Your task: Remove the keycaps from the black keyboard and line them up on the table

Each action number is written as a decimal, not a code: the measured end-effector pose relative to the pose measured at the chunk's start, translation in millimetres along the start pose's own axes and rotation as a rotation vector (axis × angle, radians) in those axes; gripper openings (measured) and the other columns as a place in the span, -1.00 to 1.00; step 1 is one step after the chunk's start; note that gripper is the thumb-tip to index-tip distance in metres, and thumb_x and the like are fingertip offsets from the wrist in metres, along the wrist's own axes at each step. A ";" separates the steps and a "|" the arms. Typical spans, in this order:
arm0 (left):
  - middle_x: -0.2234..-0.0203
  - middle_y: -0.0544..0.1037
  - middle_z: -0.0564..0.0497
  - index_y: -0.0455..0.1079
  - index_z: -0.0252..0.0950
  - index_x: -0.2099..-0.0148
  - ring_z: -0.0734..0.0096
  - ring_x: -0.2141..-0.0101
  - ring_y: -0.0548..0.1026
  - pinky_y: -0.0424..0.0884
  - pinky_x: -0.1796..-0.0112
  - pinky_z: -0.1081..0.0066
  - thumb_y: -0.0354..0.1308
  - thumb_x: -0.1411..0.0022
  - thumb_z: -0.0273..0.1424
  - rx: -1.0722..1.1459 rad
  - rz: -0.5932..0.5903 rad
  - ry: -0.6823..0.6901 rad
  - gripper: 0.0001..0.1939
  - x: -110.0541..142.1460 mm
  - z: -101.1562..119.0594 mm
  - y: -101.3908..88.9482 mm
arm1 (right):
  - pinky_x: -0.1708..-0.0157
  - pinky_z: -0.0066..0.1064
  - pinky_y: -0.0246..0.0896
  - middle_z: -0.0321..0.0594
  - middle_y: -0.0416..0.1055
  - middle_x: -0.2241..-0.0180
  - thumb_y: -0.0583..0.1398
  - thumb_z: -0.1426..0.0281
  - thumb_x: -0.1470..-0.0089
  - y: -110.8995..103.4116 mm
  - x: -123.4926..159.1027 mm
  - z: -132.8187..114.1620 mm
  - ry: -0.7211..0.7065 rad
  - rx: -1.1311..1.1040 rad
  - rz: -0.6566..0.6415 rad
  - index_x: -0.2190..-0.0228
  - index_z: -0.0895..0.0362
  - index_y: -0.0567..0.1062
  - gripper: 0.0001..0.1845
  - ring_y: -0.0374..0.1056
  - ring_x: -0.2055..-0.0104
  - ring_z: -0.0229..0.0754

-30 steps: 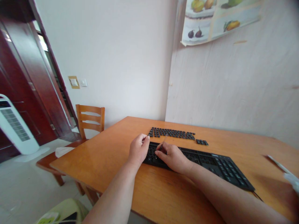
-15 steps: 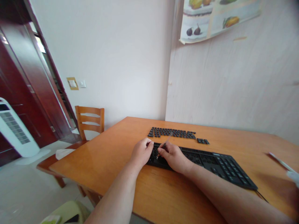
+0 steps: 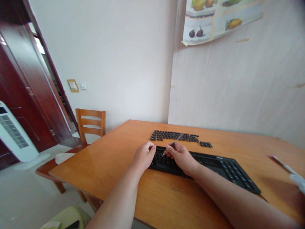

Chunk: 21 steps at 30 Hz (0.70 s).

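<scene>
On the table lies a black keyboard (image 3: 209, 163), with keycaps off much of its left and middle part and keys standing on its right block. My left hand (image 3: 144, 155) is closed at the keyboard's upper left corner, thumb and forefinger on its edge. Over the left part of the keyboard, my right hand (image 3: 182, 158) pinches a slim wire tool (image 3: 180, 136). Thin prongs stick out behind the fingers; a small shiny tip points down at the bare key area. Loose black keycaps (image 3: 175, 135) lie in rows behind the keyboard.
A smaller group of keycaps (image 3: 206, 144) sits right of the rows. Near the wooden table's (image 3: 107, 159) right side lies a white stick-like item (image 3: 286, 166). A wooden chair (image 3: 91, 122) stands at the far left, and the keyboard's cable (image 3: 264, 197) runs off right.
My right hand has shifted slightly right and up with the wire tool, whose tip now sits higher over the keyboard and whose back end leans further right. My left hand stays at the corner.
</scene>
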<state>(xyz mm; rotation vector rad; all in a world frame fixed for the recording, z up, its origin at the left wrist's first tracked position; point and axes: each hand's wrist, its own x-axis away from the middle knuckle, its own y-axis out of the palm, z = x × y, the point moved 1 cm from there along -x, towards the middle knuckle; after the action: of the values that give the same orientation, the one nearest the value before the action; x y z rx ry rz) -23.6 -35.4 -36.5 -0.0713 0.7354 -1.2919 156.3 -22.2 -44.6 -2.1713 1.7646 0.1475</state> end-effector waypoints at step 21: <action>0.42 0.56 0.01 0.44 -0.29 0.23 0.40 0.40 0.49 0.36 0.33 0.43 0.23 -0.09 -0.25 0.431 -0.189 -0.130 -0.75 -0.8 9.4 3.5 | 0.26 -0.35 0.28 -0.20 0.42 0.35 0.09 0.28 -0.21 8.7 13.0 -21.9 -0.382 0.237 0.110 0.22 0.08 0.35 -0.85 0.37 0.30 -0.16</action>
<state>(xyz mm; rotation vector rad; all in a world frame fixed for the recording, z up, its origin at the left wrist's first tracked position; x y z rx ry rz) -15.7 -36.9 -30.4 0.1264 0.3335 -1.5864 147.9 -42.8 -29.5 -1.7454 1.5915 0.3370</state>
